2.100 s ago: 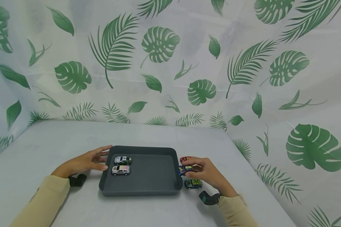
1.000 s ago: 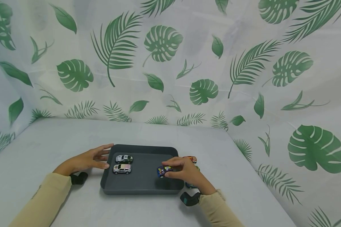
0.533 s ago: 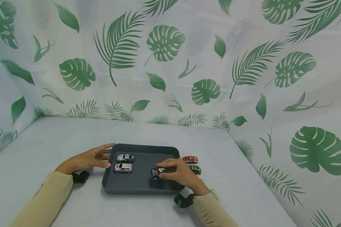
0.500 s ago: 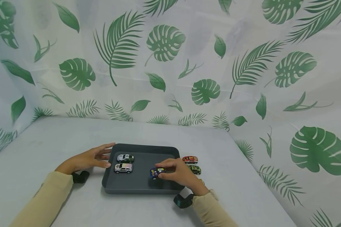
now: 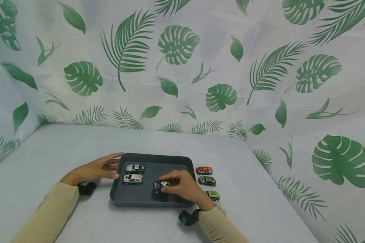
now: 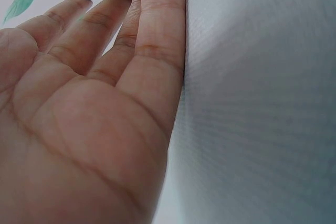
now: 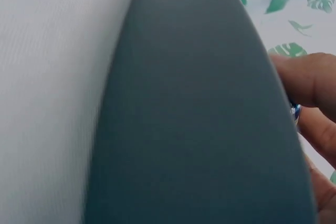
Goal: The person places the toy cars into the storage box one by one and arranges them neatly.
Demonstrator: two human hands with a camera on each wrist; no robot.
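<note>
Between the thumb and fingers of my right hand (image 5: 182, 185) is a dark blue toy car (image 5: 156, 186), pinched over the middle of a dark grey tray (image 5: 152, 204). I cannot tell whether its wheels touch the tray floor. My left hand (image 5: 98, 169) rests at the tray's left side, fingers extended, with thumb and fingertips on the rim. Inside the tray, at the left, a white and green toy car (image 5: 135, 168) stands behind a white and pink one (image 5: 132, 179). In the right wrist view the tray wall (image 7: 199, 103) hides most of the held car.
Right of the tray, on the white cloth, a red toy car (image 5: 204, 170), a dark green toy car (image 5: 207, 181) and a yellow-green toy car (image 5: 213, 195) stand in a column. The right forearm partly covers the nearest one. Behind hangs a leaf-print curtain (image 5: 188, 81).
My right hand has lifted the blue car from beside the tray and carried it left over the tray's middle. The left hand stays at the rim. The view has shifted slightly.
</note>
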